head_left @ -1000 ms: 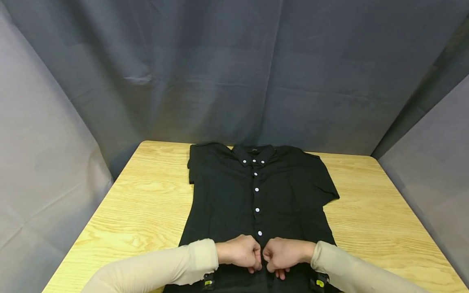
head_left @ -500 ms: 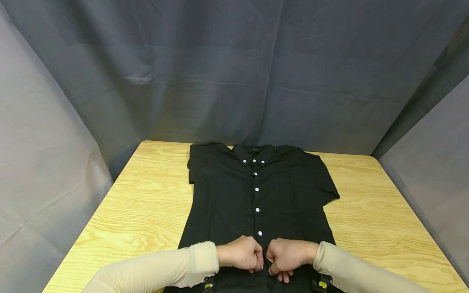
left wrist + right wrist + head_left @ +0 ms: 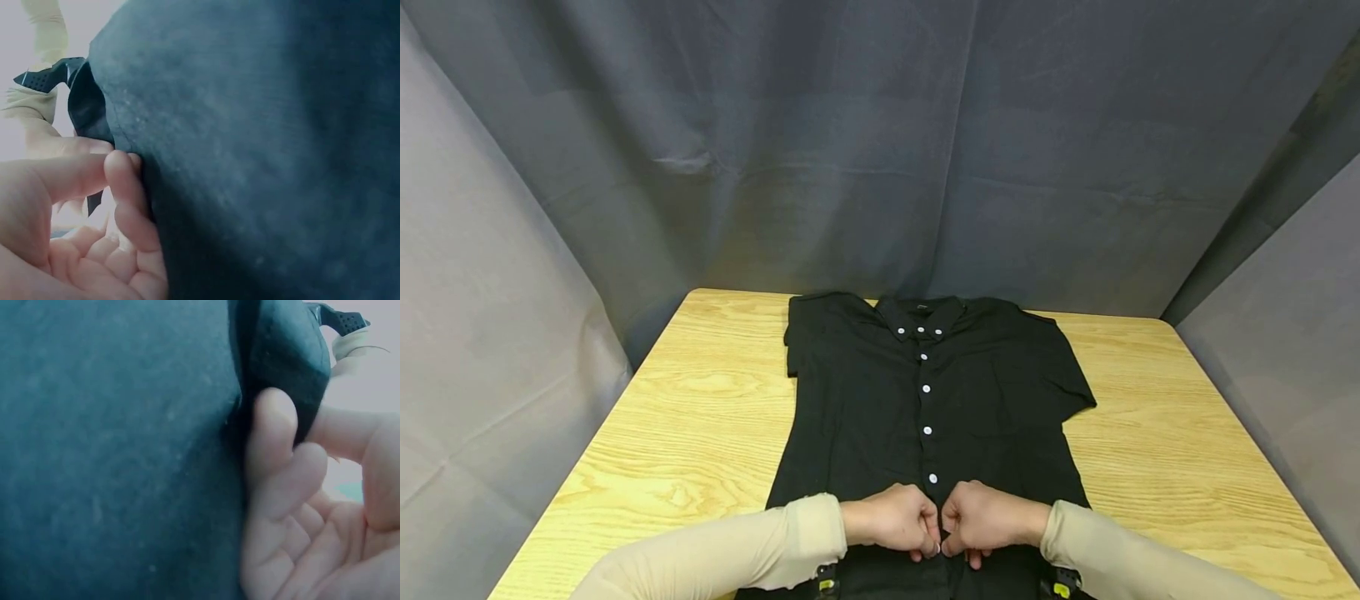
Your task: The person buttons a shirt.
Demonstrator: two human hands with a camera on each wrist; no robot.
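Note:
A black short-sleeved button-up shirt [image 3: 865, 408] lies front up, its collar toward the far edge of the table. White buttons [image 3: 927, 431] run down its middle and sit fastened above the hands. My left hand [image 3: 897, 521] pinches the shirt's front edge between thumb and fingertip, low on the placket. Close beside it, my right hand [image 3: 988, 517] pinches the cloth from the other side, fingers curled. The fingertips of both hands almost meet. In the left wrist view the cloth [image 3: 219, 125] is lifted at the pinch. Any button between the fingertips is hidden.
A light wood table [image 3: 700, 400] bears the shirt, whose lower hem runs out of the head view. Dark grey curtain [image 3: 850, 167] hangs behind, and paler cloth walls [image 3: 490, 333] stand at both sides.
My right hand first shifted slightly right, away from the left one, then came back until the fingertips nearly touch. The left hand has moved very slightly right. The shirt lies as before.

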